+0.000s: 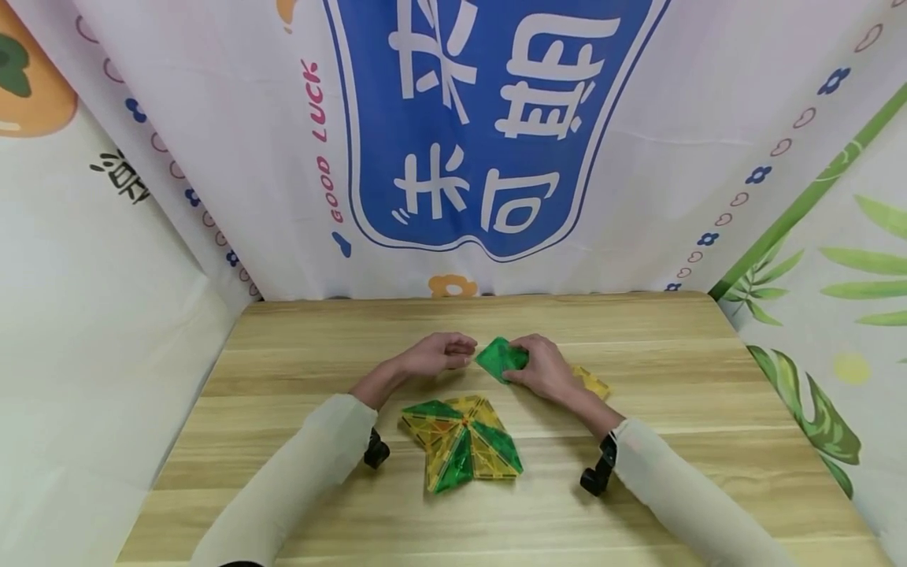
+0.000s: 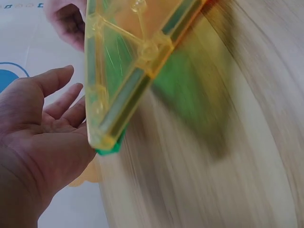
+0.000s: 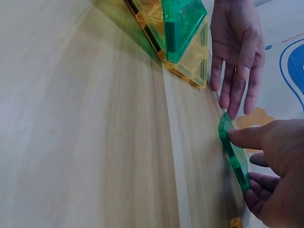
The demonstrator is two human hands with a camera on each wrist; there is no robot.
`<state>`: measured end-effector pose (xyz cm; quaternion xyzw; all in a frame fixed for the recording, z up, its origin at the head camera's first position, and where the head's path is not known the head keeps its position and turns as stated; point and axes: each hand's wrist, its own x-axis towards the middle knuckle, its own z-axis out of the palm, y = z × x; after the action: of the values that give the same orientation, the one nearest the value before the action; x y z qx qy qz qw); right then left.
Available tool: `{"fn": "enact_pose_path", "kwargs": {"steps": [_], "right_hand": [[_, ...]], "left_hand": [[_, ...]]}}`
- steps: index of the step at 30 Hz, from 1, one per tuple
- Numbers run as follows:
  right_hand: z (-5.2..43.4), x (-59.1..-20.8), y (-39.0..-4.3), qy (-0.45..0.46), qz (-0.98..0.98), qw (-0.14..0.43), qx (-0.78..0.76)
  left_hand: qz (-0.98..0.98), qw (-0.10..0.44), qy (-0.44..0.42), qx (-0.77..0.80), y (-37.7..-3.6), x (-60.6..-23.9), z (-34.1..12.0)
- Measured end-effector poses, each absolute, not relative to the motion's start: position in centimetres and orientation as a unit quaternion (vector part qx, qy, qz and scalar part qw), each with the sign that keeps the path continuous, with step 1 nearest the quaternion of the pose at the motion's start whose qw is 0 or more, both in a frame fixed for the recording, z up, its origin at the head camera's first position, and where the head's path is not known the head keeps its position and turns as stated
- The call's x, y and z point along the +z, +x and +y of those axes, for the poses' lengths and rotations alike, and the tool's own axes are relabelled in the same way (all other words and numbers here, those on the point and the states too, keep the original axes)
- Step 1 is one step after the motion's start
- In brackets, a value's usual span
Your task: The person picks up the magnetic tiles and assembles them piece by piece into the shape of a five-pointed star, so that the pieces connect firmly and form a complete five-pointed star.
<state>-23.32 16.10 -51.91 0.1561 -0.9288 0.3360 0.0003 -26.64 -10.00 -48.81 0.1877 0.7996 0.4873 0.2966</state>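
Note:
My right hand [image 1: 542, 367] pinches a green translucent tile [image 1: 501, 359] by its edge, thumb on one face and fingers behind; the tile [image 3: 233, 156] shows edge-on in the right wrist view, tilted up off the table. My left hand [image 1: 442, 351] hovers just left of it with relaxed fingers [image 3: 237, 61] and holds nothing; its empty palm [image 2: 42, 142] shows in the left wrist view. Nearer to me lies a flat cluster of green and yellow triangular tiles [image 1: 462, 441], also seen close up [image 2: 133, 61].
A yellow tile [image 1: 592, 381] lies on the wooden table [image 1: 283, 354] behind my right hand. Printed cloth walls [image 1: 496, 142] enclose the table at the back and both sides. Black wrist cameras [image 1: 597, 471] sit on both forearms.

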Motion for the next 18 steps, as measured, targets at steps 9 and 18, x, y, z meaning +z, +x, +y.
{"fn": "enact_pose_path", "kwargs": {"steps": [9, 18], "right_hand": [[15.2, -52.1, -23.5, 0.157, -0.917, -0.001, 0.367], [14.8, -52.6, -23.3, 0.160, -0.912, 0.016, 0.378]], "left_hand": [[0.771, 0.318, 0.147, 0.532, -27.0, -49.0, -9.6], [0.769, 0.305, 0.110, 0.551, -27.0, -48.9, -9.3]]}}
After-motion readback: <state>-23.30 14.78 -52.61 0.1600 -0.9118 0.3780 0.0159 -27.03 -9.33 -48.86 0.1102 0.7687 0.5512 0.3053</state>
